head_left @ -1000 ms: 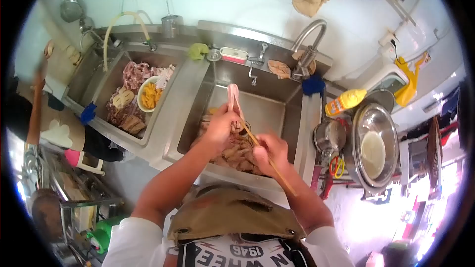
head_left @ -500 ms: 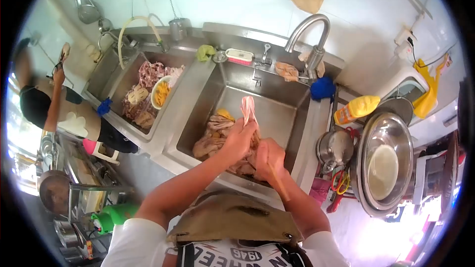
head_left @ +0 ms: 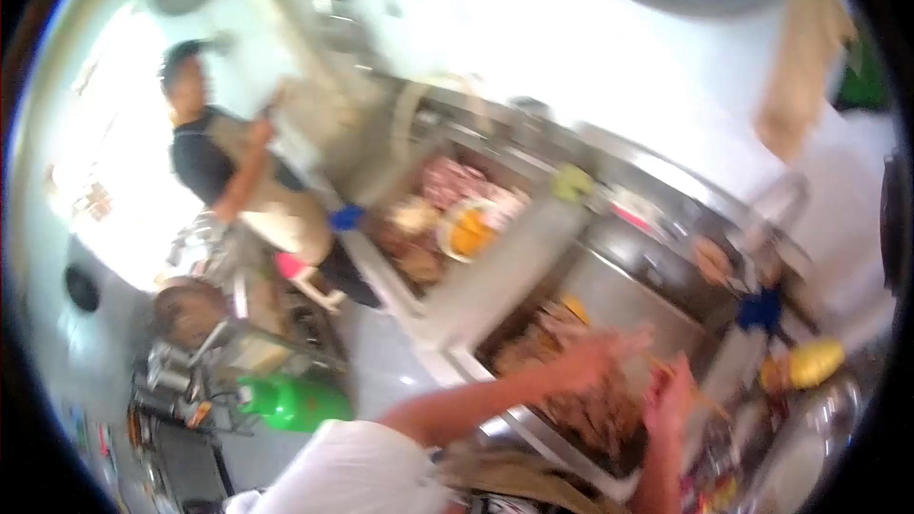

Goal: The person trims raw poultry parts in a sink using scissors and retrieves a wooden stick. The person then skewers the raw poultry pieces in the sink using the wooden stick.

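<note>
The view is smeared by motion. My left hand (head_left: pixel 592 362) is over the right-hand sink (head_left: pixel 636 300), its fingers toward my right hand; whether it still grips the pale pink meat I cannot make out. My right hand (head_left: pixel 670 390), beside it and closer to the sink's right edge, is closed around a thin wooden stick (head_left: pixel 709 405) that pokes out past the hand. Below both hands, a heap of raw, pale brown meat (head_left: pixel 595 411) lies in the sink, with a yellow piece (head_left: pixel 574 307) at its far end.
The left sink holds pink raw meat (head_left: pixel 451 183) and a white bowl with yellow pieces (head_left: pixel 469 231). A person in an apron (head_left: pixel 276 219) stands beyond it. A green gas cylinder (head_left: pixel 290 404) is at lower left. A yellow bottle (head_left: pixel 809 365) and metal bowls stand at right.
My view has swung left, so the sinks and hands appear farther right and the other person shows more fully. My hands are now farther apart; the pale meat no longer shows clearly above my left hand.
</note>
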